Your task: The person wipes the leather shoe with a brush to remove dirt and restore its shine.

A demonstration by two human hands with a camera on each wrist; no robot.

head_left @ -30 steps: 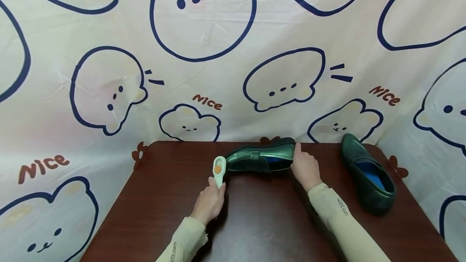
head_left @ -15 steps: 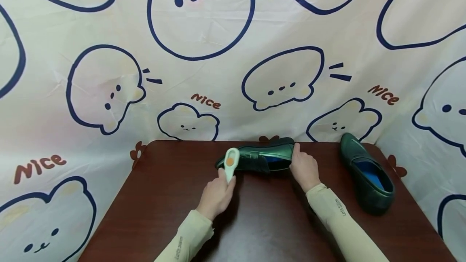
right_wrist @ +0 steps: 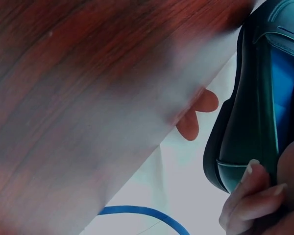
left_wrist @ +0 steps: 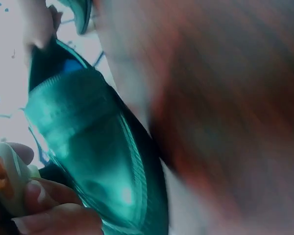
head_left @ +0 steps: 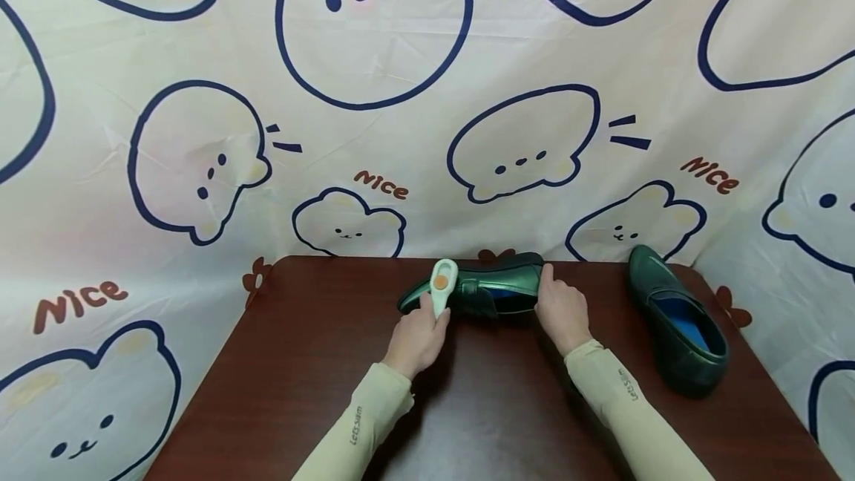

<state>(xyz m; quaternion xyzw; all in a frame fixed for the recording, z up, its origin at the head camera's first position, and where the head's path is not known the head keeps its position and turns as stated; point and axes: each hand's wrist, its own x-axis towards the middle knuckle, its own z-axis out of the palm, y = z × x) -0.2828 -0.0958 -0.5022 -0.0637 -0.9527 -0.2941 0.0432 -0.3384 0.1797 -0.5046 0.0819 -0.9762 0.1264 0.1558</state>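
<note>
A shiny green loafer (head_left: 510, 277) with a blue insole is held sideways near the table's far edge, toe to the left. My right hand (head_left: 562, 310) grips it by the heel, fingers on the outside of the heel counter in the right wrist view. Between its thumb and fingers, my left hand (head_left: 417, 336) holds a pale green handled tool (head_left: 444, 295) with an orange button, which overlaps the loafer's front part. In the left wrist view the tool (left_wrist: 12, 178) sits beside the loafer's vamp (left_wrist: 93, 156); its working side is hidden.
The matching green loafer (head_left: 691, 373) lies on the right side of the dark brown wooden table (head_left: 287, 392), toe pointing to the back. A white cloth (head_left: 374, 147) printed with bear outlines hangs behind and on both sides.
My left hand has moved the pale green tool to the right, from beside the loafer's toe to over its front part. My right hand and the held loafer stay in place.
</note>
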